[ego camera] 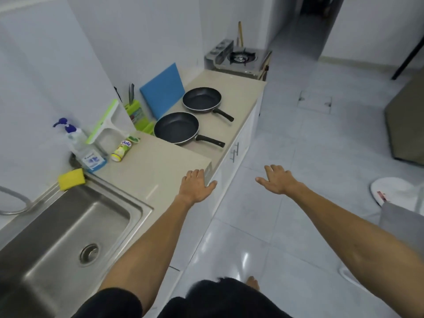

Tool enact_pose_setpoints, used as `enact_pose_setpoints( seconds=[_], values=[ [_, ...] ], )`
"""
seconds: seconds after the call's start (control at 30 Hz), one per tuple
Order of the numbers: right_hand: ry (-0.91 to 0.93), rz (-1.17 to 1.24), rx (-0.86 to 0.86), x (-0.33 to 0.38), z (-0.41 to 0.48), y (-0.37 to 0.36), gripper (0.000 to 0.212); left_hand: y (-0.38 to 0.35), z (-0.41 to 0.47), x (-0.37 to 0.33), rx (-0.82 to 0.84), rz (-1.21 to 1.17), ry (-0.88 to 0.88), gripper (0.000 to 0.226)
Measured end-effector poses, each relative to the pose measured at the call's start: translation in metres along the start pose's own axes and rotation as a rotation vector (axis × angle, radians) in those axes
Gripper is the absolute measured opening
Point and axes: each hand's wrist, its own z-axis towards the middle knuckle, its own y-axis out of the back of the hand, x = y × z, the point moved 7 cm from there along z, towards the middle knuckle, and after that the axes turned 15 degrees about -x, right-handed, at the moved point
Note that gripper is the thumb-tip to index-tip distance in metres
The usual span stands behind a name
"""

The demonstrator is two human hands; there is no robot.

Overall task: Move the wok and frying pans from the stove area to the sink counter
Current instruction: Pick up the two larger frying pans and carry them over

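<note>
Two black frying pans lie on the lower beige counter, handles pointing right: the nearer pan point(176, 127) just beyond the raised sink counter point(149, 166), the farther pan point(202, 98) behind it. No wok shows. The gas stove point(241, 58) stands bare at the far end. My left hand point(197, 185) hovers open over the sink counter's right corner, holding nothing. My right hand point(278, 180) is open over the floor, fingers spread, to the right of the counter and short of the pans.
A steel sink point(68, 228) fills the near left. A yellow sponge point(71, 179), soap pump bottle point(80, 145), small yellow bottle point(120, 150), squeegee point(105, 122), green knife holder point(135, 113) and blue cutting board point(164, 92) line the wall. White tiled floor lies right.
</note>
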Motion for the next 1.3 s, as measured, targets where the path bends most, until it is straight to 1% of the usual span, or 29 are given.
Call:
enact_pose_setpoints(
  seconds=[0.17, 0.33, 0.43, 0.63, 0.7, 0.77, 0.93, 1.03, 1.17, 1.23, 1.3],
  values=[
    [0.032, -0.045, 0.026, -0.055, 0.068, 0.008, 0.077, -0.021, 0.059, -0.048, -0.008, -0.036, 0.036, 0.075],
    [0.099, -0.049, 0.065, -0.076, 0.139, 0.006, 0.077, -0.045, 0.12, -0.065, 0.008, -0.001, 0.074, 0.075],
    [0.138, -0.06, 0.097, -0.079, 0.187, 0.003, 0.077, -0.059, 0.158, -0.066, 0.028, 0.021, 0.105, 0.076],
    [0.206, -0.068, 0.135, -0.077, 0.297, 0.008, 0.078, -0.084, 0.242, -0.051, 0.106, 0.085, 0.158, 0.085],
    [0.225, -0.09, 0.155, -0.08, 0.337, 0.012, 0.077, -0.09, 0.271, -0.045, 0.121, 0.061, 0.22, 0.086],
    [0.225, -0.106, 0.159, -0.081, 0.376, 0.017, 0.078, -0.091, 0.295, -0.038, 0.102, 0.041, 0.279, 0.084],
    [0.307, -0.115, 0.202, -0.062, 0.446, 0.022, 0.076, -0.095, 0.333, -0.024, 0.096, 0.024, 0.388, 0.082],
    [0.346, -0.099, 0.227, -0.038, 0.483, 0.019, 0.074, -0.097, 0.347, -0.009, 0.07, -0.02, 0.505, 0.082],
    [0.476, -0.09, 0.271, 0.005, 0.518, 0.006, 0.069, -0.107, 0.35, 0.006, 0.061, -0.058, 0.662, 0.084],
    [0.528, -0.093, 0.256, 0.025, 0.535, 0.0, 0.066, -0.114, 0.352, 0.014, 0.06, -0.073, 0.74, 0.084],
    [0.575, -0.095, 0.204, 0.041, 0.553, -0.004, 0.065, -0.122, 0.354, 0.017, 0.058, -0.109, 0.826, 0.082]
  ],
)
